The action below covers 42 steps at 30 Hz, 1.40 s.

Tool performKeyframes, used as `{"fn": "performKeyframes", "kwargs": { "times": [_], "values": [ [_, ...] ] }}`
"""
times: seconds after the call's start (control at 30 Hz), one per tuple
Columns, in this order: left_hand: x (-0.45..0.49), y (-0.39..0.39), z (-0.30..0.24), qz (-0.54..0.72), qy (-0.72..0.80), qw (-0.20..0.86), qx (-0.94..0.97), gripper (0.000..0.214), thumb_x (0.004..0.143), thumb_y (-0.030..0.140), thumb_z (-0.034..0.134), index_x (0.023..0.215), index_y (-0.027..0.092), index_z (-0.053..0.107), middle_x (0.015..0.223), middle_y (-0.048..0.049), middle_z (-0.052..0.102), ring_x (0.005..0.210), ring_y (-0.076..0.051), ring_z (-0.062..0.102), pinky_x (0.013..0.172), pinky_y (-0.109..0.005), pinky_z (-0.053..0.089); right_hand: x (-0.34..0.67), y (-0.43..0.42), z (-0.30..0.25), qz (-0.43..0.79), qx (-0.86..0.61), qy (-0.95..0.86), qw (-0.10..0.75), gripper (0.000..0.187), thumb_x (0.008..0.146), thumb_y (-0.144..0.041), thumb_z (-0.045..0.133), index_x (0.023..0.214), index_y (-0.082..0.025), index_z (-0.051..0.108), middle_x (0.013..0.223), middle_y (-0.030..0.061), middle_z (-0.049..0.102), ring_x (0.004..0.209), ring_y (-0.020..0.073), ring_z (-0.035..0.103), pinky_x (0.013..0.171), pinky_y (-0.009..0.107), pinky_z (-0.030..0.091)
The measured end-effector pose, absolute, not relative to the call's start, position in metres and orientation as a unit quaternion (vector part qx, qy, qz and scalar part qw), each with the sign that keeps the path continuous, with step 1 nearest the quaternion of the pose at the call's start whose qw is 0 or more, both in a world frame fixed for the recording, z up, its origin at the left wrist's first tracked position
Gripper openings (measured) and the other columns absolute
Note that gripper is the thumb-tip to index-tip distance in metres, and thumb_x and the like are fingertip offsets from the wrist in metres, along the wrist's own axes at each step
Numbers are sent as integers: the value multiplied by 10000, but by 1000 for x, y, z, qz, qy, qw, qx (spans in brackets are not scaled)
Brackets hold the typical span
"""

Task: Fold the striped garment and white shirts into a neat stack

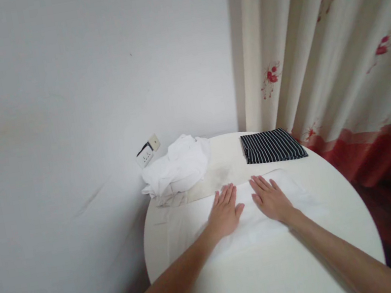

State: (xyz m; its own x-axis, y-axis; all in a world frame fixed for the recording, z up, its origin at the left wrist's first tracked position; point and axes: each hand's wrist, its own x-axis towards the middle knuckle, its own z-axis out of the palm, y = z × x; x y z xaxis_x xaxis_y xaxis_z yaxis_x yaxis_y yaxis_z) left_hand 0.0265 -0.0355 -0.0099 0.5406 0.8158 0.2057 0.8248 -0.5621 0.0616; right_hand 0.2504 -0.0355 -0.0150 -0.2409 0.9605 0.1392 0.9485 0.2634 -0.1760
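On the round white table [354, 225], a white cloth [251, 224] lies spread in front of me, under both my palms. My left hand [224, 211] presses flat on it, fingers stretched out and close together, thumb apart; my right hand [271, 200] lies the same way, its thumb pointing toward the left one. My forearms cover parts of the cloth and tabletop.

Beyond my left hand, a rumpled white heap of fabric [186, 160] takes up the far left of the table; I cannot tell whether it touches my cloth. Beyond my right hand, a folded black-and-white striped cloth [273, 146] lies near the far edge. A flowered curtain [280, 27] with a red lower band hangs behind it. On the wall [95, 83], any lettering on the socket [144, 156] is too small to read.
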Motion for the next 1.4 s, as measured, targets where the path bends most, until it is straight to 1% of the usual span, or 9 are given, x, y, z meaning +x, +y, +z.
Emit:
{"fn": "performKeyframes", "kwargs": {
  "times": [0.17, 0.37, 0.47, 0.57, 0.67, 0.77, 0.97, 1.13, 1.4],
  "values": [
    [-69, -48, -14, -79, -560, 85, -820, 578, 1049, 416, 319, 1548, 129, 369, 1601, -148, 377, 1495, -310, 325, 1193, -544, 309, 287, -23, -21, 1, -654, -750, 98, 614, 1038, -463, 265, 1581, -182, 323, 1658, 91, 260, 1539, 272, 190, 1222, 562, 148],
    [-143, -75, -17, -69, -633, 107, -763, 578, 1040, 376, 300, 1533, 90, 395, 1594, -182, 374, 1490, -355, 317, 1160, -599, 332, 322, -10, -18, -41, -733, -665, 139, 547, 1020, -343, 282, 1513, -162, 438, 1614, 143, 358, 1496, 333, 288, 1160, 659, 220],
    [-128, -80, -10, -104, -633, 134, -755, 552, 1040, 358, 306, 1504, 92, 442, 1599, -205, 354, 1509, -369, 260, 1173, -637, 276, 310, -19, -10, -84, -744, -633, 199, 538, 992, -235, 287, 1477, -86, 468, 1596, 208, 362, 1507, 347, 257, 1166, 676, 179],
    [-72, -80, 2, -140, -570, 107, -802, 535, 1053, 351, 291, 1526, 132, 411, 1601, -175, 370, 1525, -316, 242, 1202, -587, 261, 277, -38, -4, -39, -659, -711, 241, 537, 993, -214, 281, 1488, -125, 467, 1591, 160, 393, 1516, 285, 258, 1194, 590, 221],
    [-1, -80, 9, -126, -510, 26, -850, 532, 1057, 360, 300, 1535, 145, 389, 1604, -145, 376, 1521, -286, 265, 1205, -548, 291, 242, -59, -1, 45, -533, -818, 211, 532, 1011, -278, 307, 1515, -181, 447, 1612, 92, 374, 1522, 240, 255, 1220, 512, 223],
    [48, -79, 7, -110, -471, -8, -875, 544, 1057, 321, 280, 1549, 98, 348, 1619, -150, 342, 1518, -267, 276, 1217, -513, 290, 227, -70, 0, 86, -490, -855, 148, 562, 998, -283, 345, 1543, -158, 403, 1637, 89, 315, 1534, 240, 217, 1239, 493, 179],
    [51, -84, -6, -111, -439, 36, -891, 611, 1058, 427, 292, 1562, 82, 314, 1630, -162, 310, 1522, -293, 259, 1206, -533, 303, 231, -69, -1, 81, -540, -830, 117, 561, 1034, -350, 288, 1568, -201, 367, 1658, 66, 258, 1542, 252, 188, 1242, 507, 137],
    [33, -95, -2, -103, -434, 47, -894, 602, 1058, 485, 303, 1574, 175, 319, 1640, -99, 317, 1522, -295, 262, 1203, -543, 302, 252, -55, -8, 54, -579, -808, 97, 618, 1036, -489, 277, 1586, -209, 323, 1665, 79, 231, 1542, 268, 186, 1229, 534, 153],
    [10, -108, 6, -78, -432, 18, -898, 576, 1046, 520, 359, 1584, 326, 291, 1673, -41, 241, 1531, -318, 227, 1200, -586, 271, 323, -31, -16, -12, -675, -733, 84, 600, 1037, -460, 245, 1580, -215, 323, 1660, 68, 265, 1540, 274, 183, 1202, 586, 204]
  ]
}}
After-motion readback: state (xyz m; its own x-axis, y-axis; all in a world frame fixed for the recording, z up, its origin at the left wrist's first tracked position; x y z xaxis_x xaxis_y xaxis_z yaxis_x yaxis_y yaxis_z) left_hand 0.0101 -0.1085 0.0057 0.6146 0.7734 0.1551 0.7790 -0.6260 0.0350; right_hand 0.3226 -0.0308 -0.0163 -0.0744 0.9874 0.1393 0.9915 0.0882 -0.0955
